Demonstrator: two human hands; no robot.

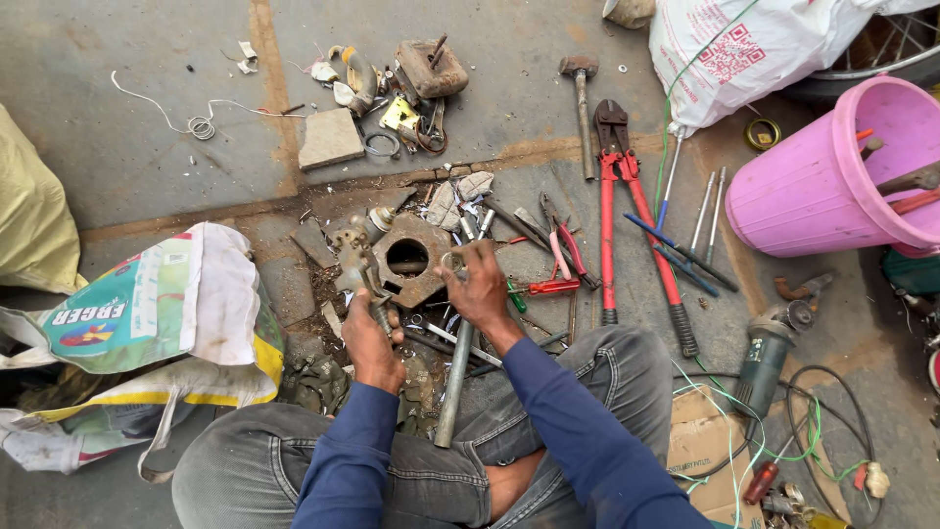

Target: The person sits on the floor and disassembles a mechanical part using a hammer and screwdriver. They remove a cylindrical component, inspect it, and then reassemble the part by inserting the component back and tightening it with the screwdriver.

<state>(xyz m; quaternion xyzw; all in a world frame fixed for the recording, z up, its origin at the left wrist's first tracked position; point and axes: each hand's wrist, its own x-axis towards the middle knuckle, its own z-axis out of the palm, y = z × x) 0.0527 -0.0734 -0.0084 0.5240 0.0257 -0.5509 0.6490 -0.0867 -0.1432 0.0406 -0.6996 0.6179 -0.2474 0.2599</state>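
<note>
My left grip [367,328] closed around a dirty metal fitting [354,257], held upright over the floor [147,147], my right grip [480,284] closed on a small part [453,262] atop a grey pipe [453,377], rusty block [411,257] just behind, between both grips

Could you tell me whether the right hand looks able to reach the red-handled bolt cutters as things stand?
Probably yes: the bolt cutters lie on open floor beside the right hand, nothing covering them. But that hand is gripping a small metal part.
</note>
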